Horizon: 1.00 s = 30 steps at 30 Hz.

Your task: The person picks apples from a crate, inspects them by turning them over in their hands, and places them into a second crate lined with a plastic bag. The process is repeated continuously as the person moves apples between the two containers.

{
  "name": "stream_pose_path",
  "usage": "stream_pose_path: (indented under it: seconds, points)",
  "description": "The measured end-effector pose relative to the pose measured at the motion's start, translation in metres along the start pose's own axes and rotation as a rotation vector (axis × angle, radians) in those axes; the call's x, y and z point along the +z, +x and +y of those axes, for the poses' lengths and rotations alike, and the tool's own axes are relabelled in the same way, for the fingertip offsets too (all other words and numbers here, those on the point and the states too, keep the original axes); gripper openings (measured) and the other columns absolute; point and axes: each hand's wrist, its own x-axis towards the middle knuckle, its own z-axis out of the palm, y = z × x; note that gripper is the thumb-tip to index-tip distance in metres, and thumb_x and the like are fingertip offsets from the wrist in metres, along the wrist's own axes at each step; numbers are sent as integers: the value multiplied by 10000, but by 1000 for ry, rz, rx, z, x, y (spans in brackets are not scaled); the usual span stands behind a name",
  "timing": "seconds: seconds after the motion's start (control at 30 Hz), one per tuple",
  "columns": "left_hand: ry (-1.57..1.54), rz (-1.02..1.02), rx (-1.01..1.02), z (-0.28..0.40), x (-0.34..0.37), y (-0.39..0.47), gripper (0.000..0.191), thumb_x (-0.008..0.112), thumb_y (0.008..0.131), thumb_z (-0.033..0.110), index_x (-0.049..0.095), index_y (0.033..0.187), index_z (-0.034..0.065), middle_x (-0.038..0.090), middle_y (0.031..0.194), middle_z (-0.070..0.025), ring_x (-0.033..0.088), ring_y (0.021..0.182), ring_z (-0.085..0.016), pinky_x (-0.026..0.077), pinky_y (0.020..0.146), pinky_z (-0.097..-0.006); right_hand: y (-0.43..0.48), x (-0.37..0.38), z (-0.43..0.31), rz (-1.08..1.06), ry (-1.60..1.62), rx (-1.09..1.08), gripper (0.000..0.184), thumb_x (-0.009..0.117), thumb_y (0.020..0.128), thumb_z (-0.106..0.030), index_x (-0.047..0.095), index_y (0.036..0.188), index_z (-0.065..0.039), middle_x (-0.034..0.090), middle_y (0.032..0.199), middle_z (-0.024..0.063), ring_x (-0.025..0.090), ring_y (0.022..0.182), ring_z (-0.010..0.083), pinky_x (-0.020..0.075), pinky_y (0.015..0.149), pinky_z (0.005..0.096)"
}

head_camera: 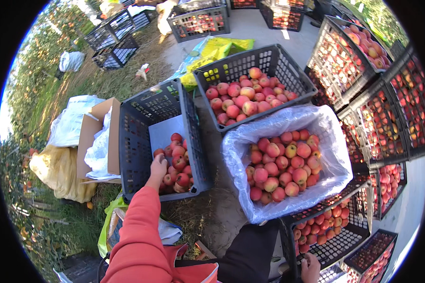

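Note:
My left hand [158, 167], in a red sleeve, reaches into a dark plastic crate [194, 148] on the left. Its fingers are around a red apple [158, 152] beside a pile of apples [179, 162]. A pale sheet [163, 129] lies in that crate. My right hand [310, 268] is at the bottom right, by the near side of a black crate [366, 212] partly filled with apples [318, 226]. Its fingers are curled, and whether they hold anything is hidden. Between my hands, a crate lined with clear plastic film [233, 166] holds many apples [285, 166].
Another dark crate of apples [248, 93] stands just beyond the lined one. Stacked full crates [343, 60] rise on the right. At the left are a cardboard box [114, 141] with white plastic inside and a yellowish sack [63, 173]. A yellow-green bag [216, 53] lies behind the crates.

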Motion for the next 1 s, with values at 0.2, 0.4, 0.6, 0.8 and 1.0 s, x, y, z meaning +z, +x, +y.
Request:
stream_pose_path:
  seconds: [0.2, 0.4, 0.6, 0.8, 1.0]
  points:
    - [-699, -134, 110, 218, -42, -42, 331, 540, 1005, 178, 539, 1309, 47, 612, 1189, -60, 605, 1022, -145, 496, 856, -282, 2, -23, -41, 71, -42, -188, 301, 690, 846, -186, 641, 1110, -52, 665, 994, 150, 637, 917, 349, 511, 808, 432]
    - [-647, -878, 589, 384, 5, -180, 295, 590, 955, 177, 585, 1204, 18, 644, 1059, -40, 611, 947, -138, 482, 838, -283, -32, -67, -24, 20, 63, -257, 300, 682, 867, -209, 641, 1117, -49, 676, 999, 145, 642, 940, 339, 511, 826, 424]
    - [-89, -1484, 930, 474, 155, -329, 281, 649, 912, 245, 652, 1094, 30, 665, 1078, -123, 665, 964, -256, 515, 829, -356, -64, -67, 64, 181, 254, -51, 220, 685, 856, -173, 662, 1039, -52, 664, 912, 146, 636, 879, 351, 510, 789, 436]
    - [762, -1277, 1484, 456, 290, -385, 435, 669, 871, 323, 575, 1213, 73, 636, 1119, -122, 642, 1018, -322, 521, 841, -459, -41, -4, 137, 405, 263, -104, 185, 692, 827, -139, 665, 994, -66, 668, 869, 112, 649, 826, 331, 513, 741, 436]
    - [714, -687, 1748, 492, 389, -396, 357, 617, 857, 237, 598, 1177, 79, 597, 1180, -107, 559, 1117, -297, 463, 896, -454, -14, 24, 171, 461, 92, -234, 192, 700, 788, -136, 621, 959, -100, 596, 818, 29, 611, 765, 235, 489, 694, 363]
